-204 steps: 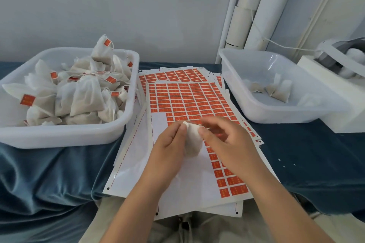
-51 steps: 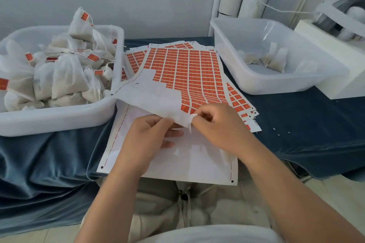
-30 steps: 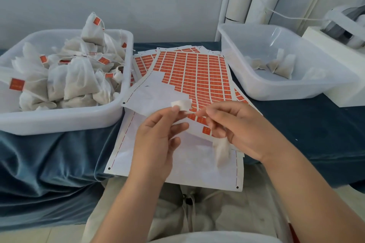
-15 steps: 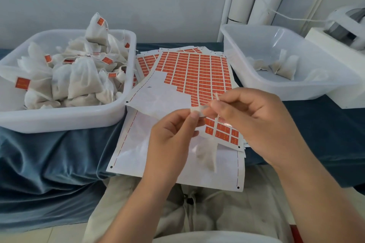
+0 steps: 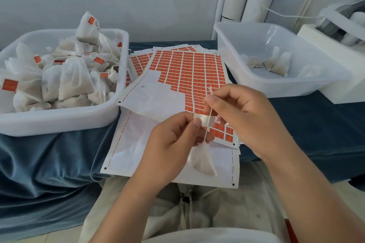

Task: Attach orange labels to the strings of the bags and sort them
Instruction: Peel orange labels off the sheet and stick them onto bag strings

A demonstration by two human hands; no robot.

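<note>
Head view: over the near edge of the bench [image 5: 308, 124], the left hand [image 5: 173, 140] pinches a peeled label [image 5: 205, 120], pale side showing, across the string [image 5: 210, 104], which the right hand [image 5: 245, 116] pinches upright. The bag [image 5: 203, 160] dangles just below both hands, above the label sheets [image 5: 189, 72].

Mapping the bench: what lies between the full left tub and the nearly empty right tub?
The head view shows a fanned stack of orange label sheets lying on the blue cloth between left tub and right tub.
</note>
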